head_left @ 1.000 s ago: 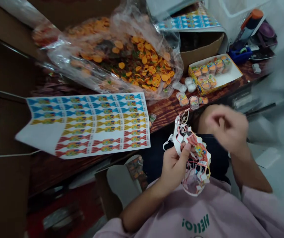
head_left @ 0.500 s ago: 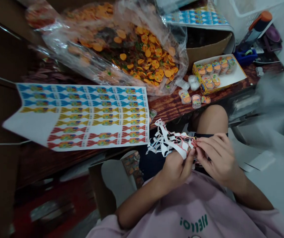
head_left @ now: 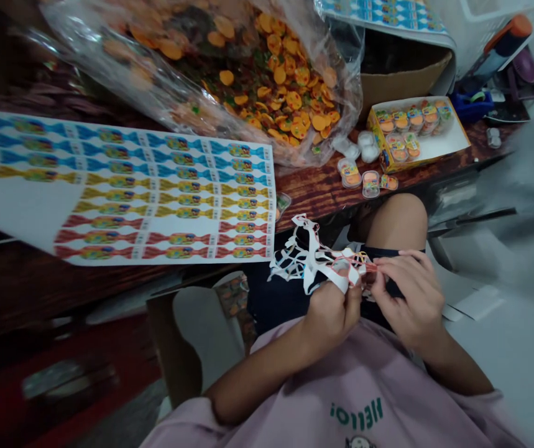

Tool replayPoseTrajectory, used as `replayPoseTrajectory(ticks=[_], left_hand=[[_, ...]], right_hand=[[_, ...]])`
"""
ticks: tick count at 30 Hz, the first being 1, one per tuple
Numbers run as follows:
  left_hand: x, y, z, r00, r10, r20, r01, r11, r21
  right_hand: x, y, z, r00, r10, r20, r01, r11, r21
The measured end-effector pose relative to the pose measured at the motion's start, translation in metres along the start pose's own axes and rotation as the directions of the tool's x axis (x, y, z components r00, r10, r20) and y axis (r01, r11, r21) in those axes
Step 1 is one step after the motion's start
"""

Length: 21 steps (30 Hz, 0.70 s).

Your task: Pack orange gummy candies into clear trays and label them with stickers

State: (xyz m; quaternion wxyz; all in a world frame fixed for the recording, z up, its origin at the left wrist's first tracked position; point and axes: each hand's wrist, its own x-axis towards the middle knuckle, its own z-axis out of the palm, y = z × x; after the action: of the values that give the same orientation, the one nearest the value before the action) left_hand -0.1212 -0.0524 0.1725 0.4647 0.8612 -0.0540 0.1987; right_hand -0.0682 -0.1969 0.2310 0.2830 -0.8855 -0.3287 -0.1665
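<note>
My left hand (head_left: 332,314) is closed on a white lattice of cut-out sticker scrap (head_left: 312,264), which spreads up and left over my lap. My right hand (head_left: 411,302) pinches a red label (head_left: 370,268) between thumb and fingers, just right of the lattice's red-edged end. Whether the label is fully apart from the scrap, I cannot tell. To the left lies a printed label sheet (head_left: 180,233) with blue, yellow and red bow-shaped stickers; several spots on it are bare white.
Behind the sheet stands a clear plastic bag (head_left: 350,93) of orange discs. A yellow-edged box (head_left: 444,134) holds small filled cups, with more small containers (head_left: 349,173) in front. A cardboard box (head_left: 406,84) and a blue tape dispenser (head_left: 472,107) stand behind. A blurred fan (head_left: 528,199) is at right.
The view has shifted, so the label sheet sits further left and higher. My right hand has drawn slightly right, away from my left, with the red label now showing between them.
</note>
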Motion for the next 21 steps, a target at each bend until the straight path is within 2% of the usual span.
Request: replayPoseTrajectory(ticks=[3, 6, 9, 12, 15, 17, 21], left_hand=[[0.002, 0.0, -0.002, 0.998, -0.038, -0.051, 0.035, 0.998, -0.049], [0.004, 0.001, -0.006, 0.986, -0.088, -0.139, 0.068, 0.987, -0.147], [0.004, 0.003, -0.008, 0.973, -0.181, -0.145, 0.142, 0.959, -0.244], [0.002, 0.003, -0.005, 0.92, -0.356, -0.163, 0.268, 0.877, -0.398], [0.0, 0.003, -0.002, 0.869, -0.491, -0.069, 0.363, 0.726, -0.584], [0.002, 0.003, -0.002, 0.844, -0.536, -0.003, 0.414, 0.656, -0.631], [0.007, 0.003, -0.005, 0.767, -0.639, -0.059, 0.475, 0.628, -0.617]], right_hand=[[-0.002, 0.005, -0.001, 0.998, 0.017, -0.054, -0.017, 1.0, -0.011], [-0.006, 0.011, 0.001, 0.977, 0.17, -0.13, -0.154, 0.98, 0.122], [-0.012, 0.015, 0.008, 0.895, 0.403, -0.19, -0.321, 0.88, 0.351], [-0.018, 0.024, 0.016, 0.798, 0.575, -0.181, -0.399, 0.729, 0.556], [-0.022, 0.034, 0.023, 0.724, 0.678, -0.129, -0.428, 0.588, 0.687], [-0.024, 0.038, 0.025, 0.676, 0.726, -0.125, -0.421, 0.52, 0.743], [-0.023, 0.035, 0.025, 0.595, 0.785, -0.17, -0.399, 0.472, 0.786]])
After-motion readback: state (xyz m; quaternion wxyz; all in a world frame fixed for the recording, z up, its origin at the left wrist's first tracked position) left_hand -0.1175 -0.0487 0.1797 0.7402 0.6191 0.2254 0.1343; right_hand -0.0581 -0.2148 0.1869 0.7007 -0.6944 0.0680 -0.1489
